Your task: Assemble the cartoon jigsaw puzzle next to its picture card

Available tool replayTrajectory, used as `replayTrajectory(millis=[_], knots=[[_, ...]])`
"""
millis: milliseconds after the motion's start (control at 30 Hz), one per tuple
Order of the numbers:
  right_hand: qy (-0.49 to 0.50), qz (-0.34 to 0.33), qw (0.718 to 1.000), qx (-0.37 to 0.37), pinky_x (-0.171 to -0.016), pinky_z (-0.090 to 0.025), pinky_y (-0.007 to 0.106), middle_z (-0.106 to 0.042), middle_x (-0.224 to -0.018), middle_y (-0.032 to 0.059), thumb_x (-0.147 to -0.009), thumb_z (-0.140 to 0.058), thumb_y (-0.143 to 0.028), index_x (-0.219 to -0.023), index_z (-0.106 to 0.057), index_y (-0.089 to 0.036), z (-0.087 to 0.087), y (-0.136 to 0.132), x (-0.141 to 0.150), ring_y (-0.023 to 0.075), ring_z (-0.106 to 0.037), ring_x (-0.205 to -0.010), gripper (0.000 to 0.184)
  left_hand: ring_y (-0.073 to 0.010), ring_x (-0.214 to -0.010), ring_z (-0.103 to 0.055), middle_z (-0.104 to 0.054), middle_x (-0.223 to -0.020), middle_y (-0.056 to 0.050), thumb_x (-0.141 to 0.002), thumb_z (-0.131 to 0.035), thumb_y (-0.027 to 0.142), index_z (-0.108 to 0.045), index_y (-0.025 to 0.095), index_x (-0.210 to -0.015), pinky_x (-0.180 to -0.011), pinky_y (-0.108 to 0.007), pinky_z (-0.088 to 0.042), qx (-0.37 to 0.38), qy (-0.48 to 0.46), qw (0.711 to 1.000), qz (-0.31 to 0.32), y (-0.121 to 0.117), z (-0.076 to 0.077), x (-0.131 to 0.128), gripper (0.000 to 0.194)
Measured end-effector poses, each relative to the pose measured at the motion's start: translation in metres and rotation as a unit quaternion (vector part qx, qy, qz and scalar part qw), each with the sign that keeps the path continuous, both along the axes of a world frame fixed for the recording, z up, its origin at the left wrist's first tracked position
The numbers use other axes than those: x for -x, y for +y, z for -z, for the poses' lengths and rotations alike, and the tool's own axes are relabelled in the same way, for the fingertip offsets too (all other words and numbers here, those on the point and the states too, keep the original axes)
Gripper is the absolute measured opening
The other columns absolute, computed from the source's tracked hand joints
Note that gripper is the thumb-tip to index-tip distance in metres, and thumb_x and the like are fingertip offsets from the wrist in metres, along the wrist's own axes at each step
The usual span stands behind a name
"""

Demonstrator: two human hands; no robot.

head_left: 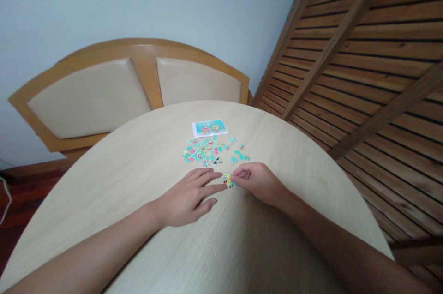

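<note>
A small joined section of a jigsaw puzzle (pixel 226 180), with a yellow cartoon figure on it, lies on the table between my hands. My left hand (pixel 188 197) is spread flat, two fingertips resting at the section's left edge. At its right edge, my right hand (pixel 258 181) is closed in a pinch on a puzzle piece mostly hidden by the fingers. Beyond them lies a loose heap of puzzle pieces (pixel 204 150), mostly turquoise with some pink and yellow. Several more loose pieces (pixel 241 155) are scattered just past my right hand.
Behind the heap, a reference picture card (pixel 210 128) with pink and yellow figures lies on the round wooden table (pixel 145 160). A bench back with cream pads (pixel 93 98) stands against the wall at the far side. A slatted wooden screen (pixel 356 68) rises on the right.
</note>
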State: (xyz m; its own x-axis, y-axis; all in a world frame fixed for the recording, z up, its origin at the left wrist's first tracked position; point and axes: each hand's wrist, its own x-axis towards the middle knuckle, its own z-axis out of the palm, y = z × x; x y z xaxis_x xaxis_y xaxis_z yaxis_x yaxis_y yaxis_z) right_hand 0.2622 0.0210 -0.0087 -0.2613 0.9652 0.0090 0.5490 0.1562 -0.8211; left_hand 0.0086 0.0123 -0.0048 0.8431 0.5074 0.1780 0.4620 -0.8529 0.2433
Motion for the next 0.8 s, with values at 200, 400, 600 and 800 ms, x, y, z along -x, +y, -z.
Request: replayTrajectory(millis=[200, 400, 600, 800], knots=[[-0.049, 0.008, 0.998, -0.049, -0.059, -0.045, 0.025, -0.073, -0.068, 0.0006, -0.081, -0.068, -0.031, -0.076, -0.077, -0.020, -0.001, -0.003, 0.005, 0.0148, -0.064, -0.063, 0.015, -0.0306, -0.140, -0.044, -0.049, -0.153, -0.007, -0.102, -0.051, 0.029, -0.052, 0.029, -0.147, -0.115, -0.052, -0.039, -0.001, -0.006, 1.000, 0.001, 0.000, 0.000, 0.001, 0.045], [-0.108, 0.017, 0.991, -0.073, -0.059, -0.042, 0.025, -0.072, -0.068, -0.0011, -0.083, -0.067, -0.027, -0.077, -0.076, -0.021, -0.012, -0.004, 0.004, 0.0135, -0.060, -0.060, 0.013, -0.0310, -0.139, -0.044, -0.049, -0.153, -0.007, -0.101, -0.052, 0.029, -0.051, 0.030, -0.147, -0.115, -0.053, -0.039, 0.003, -0.012, 1.000, 0.001, 0.000, 0.001, 0.001, 0.046], [-0.131, -0.084, 0.977, -0.145, -0.070, -0.047, 0.028, -0.074, -0.084, 0.0022, -0.090, -0.059, -0.024, -0.093, -0.078, -0.022, -0.020, 0.003, -0.021, 0.0161, -0.063, -0.073, 0.020, -0.0309, -0.141, -0.043, -0.049, -0.154, -0.006, -0.102, -0.051, 0.030, -0.050, 0.031, -0.148, -0.116, -0.053, -0.037, 0.010, -0.016, 1.000, -0.001, 0.000, 0.001, 0.001, 0.047], [-0.161, -0.238, 0.947, -0.144, -0.083, -0.047, 0.031, -0.076, -0.097, 0.0040, -0.092, -0.056, -0.020, -0.106, -0.080, -0.028, -0.022, 0.004, -0.023, 0.0197, -0.067, -0.089, 0.028, -0.0315, -0.141, -0.043, -0.048, -0.155, -0.006, -0.101, -0.052, 0.029, -0.050, 0.031, -0.148, -0.116, -0.053, -0.039, 0.011, -0.010, 1.000, -0.003, 0.000, 0.001, 0.002, 0.047]])
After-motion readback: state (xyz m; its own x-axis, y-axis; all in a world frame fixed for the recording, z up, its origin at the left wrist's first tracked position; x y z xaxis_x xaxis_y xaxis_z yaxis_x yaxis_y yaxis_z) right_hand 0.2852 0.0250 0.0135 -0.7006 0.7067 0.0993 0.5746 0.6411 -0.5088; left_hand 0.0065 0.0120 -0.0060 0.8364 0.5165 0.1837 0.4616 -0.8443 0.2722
